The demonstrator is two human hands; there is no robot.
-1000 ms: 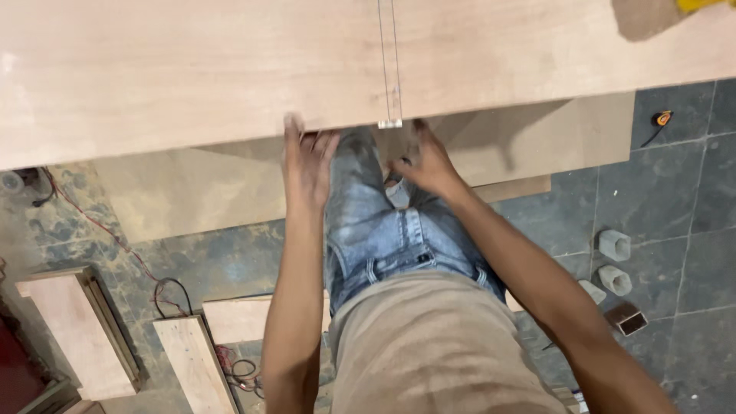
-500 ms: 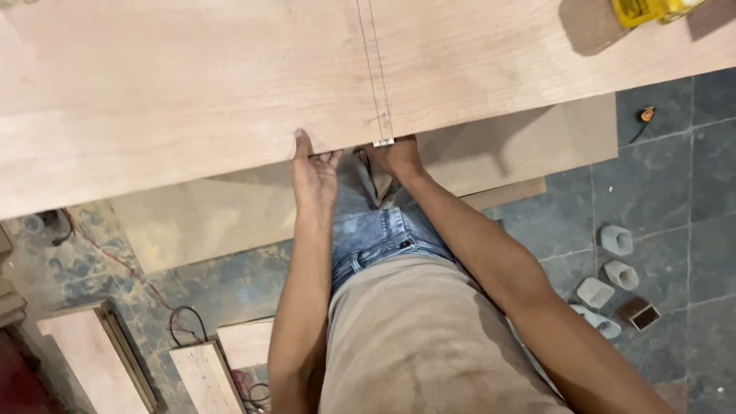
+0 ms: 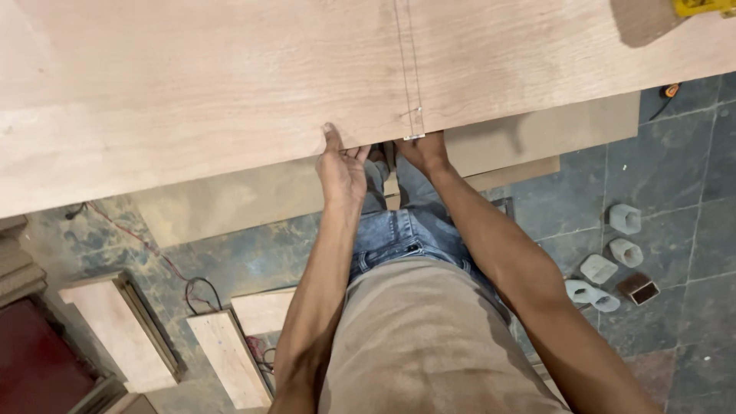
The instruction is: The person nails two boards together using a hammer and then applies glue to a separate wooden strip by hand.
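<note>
A large pale plywood sheet (image 3: 230, 84) fills the upper part of the view. A thin tape measure blade (image 3: 406, 61) runs across it, and its metal hook (image 3: 414, 136) sits on the near edge. The yellow tape case (image 3: 701, 6) lies at the top right corner. My left hand (image 3: 341, 165) grips the near edge, thumb on top and fingers below. My right hand (image 3: 422, 152) is at the same edge just under the hook, its fingers hidden beneath the sheet.
A brown board (image 3: 537, 134) lies lower under the sheet. On the slate floor are wood offcuts (image 3: 226, 356), a red cable (image 3: 153, 249), several white plastic pieces (image 3: 613, 257) and a small brown box (image 3: 638, 288).
Both hands have stayed on the near edge. My right hand has drawn in closer under the tape hook. The view has shifted, bringing the yellow tape case into sight.
</note>
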